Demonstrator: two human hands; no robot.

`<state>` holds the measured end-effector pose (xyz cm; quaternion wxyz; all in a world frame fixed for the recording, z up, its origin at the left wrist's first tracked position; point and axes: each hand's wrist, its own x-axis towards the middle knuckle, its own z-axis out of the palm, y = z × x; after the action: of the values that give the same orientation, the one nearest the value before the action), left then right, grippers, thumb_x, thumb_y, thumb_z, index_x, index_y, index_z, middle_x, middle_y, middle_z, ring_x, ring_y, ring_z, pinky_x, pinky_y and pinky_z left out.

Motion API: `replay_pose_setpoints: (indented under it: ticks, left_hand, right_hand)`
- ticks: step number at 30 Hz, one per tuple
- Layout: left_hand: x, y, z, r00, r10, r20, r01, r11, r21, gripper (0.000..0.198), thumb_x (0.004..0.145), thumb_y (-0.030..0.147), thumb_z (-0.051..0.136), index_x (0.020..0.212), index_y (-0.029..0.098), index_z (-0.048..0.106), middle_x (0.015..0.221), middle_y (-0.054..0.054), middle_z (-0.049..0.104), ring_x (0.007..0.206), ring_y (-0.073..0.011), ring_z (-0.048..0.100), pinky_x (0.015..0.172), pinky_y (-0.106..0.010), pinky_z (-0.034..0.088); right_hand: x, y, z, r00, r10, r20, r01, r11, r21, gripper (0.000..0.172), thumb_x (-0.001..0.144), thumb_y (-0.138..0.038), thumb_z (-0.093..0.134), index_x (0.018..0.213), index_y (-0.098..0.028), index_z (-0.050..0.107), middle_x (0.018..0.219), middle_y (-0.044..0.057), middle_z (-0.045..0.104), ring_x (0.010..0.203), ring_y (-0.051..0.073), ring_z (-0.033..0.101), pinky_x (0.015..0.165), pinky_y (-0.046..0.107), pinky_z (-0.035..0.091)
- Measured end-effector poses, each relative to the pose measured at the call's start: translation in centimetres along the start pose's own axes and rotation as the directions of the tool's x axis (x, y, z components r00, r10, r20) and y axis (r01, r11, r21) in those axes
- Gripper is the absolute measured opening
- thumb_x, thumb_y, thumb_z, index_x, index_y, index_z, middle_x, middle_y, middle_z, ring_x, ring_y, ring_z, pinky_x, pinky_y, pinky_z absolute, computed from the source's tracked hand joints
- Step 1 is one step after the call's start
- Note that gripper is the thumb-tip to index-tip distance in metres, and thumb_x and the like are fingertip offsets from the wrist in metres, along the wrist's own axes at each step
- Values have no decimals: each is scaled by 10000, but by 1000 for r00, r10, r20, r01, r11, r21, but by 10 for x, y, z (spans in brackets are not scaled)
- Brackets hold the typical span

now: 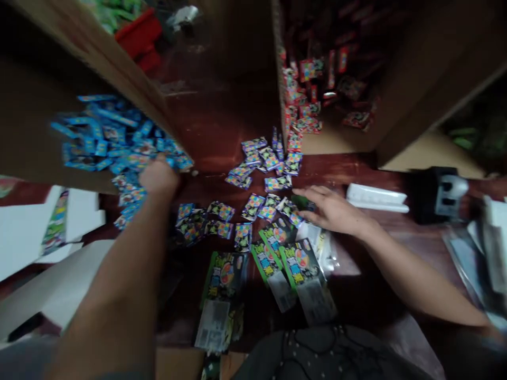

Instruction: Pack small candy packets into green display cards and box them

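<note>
My left hand reaches into a pile of small blue candy packets spilling from a cardboard box on the left. Its fingers are hidden and blurred, so I cannot tell whether they hold a packet. My right hand lies palm down at the right end of the loose purple packets, thumb and fingers apart, fingertips beside a packet. Something dark green shows between thumb and fingers. Below the purple packets lie black-and-green printed pouches, with another such pouch to their left.
A cardboard box of red packets stands at the back right. A white plastic strip and a black device lie on the right. White sheets cover the left side. A red object is at the back.
</note>
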<state>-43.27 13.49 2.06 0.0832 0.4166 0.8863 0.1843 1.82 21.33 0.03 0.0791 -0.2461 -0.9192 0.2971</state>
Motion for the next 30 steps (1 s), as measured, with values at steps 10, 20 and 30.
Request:
replay_pose_setpoints:
  ticks: [10,20,30]
  left_hand:
    - [-95,106,-24,993,83,-90,-104,960,-260,555,756,328,887,1283,278,720,1173,56,770,1028,-239,692,1019,-488,584]
    - [-224,213,100,781,239,577,392,533,-750,733,609,224,915,1301,205,675,905,-15,735,622,-135,639,517,-243,516]
    - [-286,257,117,771,555,312,-443,820,-363,478,978,353,648,1440,229,635,1536,-135,590,1460,-381,526,1221,-529,448]
  right_hand:
    - [35,2,13,945,-84,317,146,973,-177,1094,810,-208,806,1724,-265,208,1797,94,266,1594,427,293,1216,634,411]
    - [-142,15,-9,946,288,-147,-317,919,-236,797,790,-518,789,1407,-59,576,1303,219,612,1212,406,554,1103,534,463]
    - [-289,18,29,792,581,-189,-608,778,-156,781,858,-610,720,1445,-119,561,1312,213,609,1129,400,577,988,542,503]
